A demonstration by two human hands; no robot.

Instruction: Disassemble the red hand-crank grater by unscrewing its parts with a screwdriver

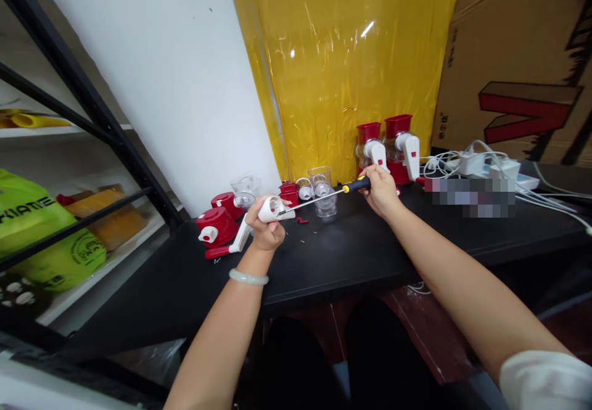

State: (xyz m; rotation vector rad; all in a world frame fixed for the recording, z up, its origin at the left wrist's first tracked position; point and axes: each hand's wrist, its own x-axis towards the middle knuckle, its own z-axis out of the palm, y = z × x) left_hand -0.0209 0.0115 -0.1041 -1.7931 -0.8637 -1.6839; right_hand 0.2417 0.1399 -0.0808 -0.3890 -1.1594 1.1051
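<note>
A slim screwdriver (355, 185), dark-and-yellow handled, slants down to the open end of a white cylindrical part (267, 210)

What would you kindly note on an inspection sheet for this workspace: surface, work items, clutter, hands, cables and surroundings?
Surface: black table, carrying parts and finished-looking red-and-white units.
Work items: screwdriver, its tip at a white hollow part; red bodies at left.
Clutter: small red piece and tiny bits, too small to identify, on the table.
Hands: left hand holds the white hollow part; right hand grips the screwdriver's handle.
Cables: white cables, tangled at the table's right.
Surroundings: shelf left, yellow sheeting behind, cardboard box right.
</note>
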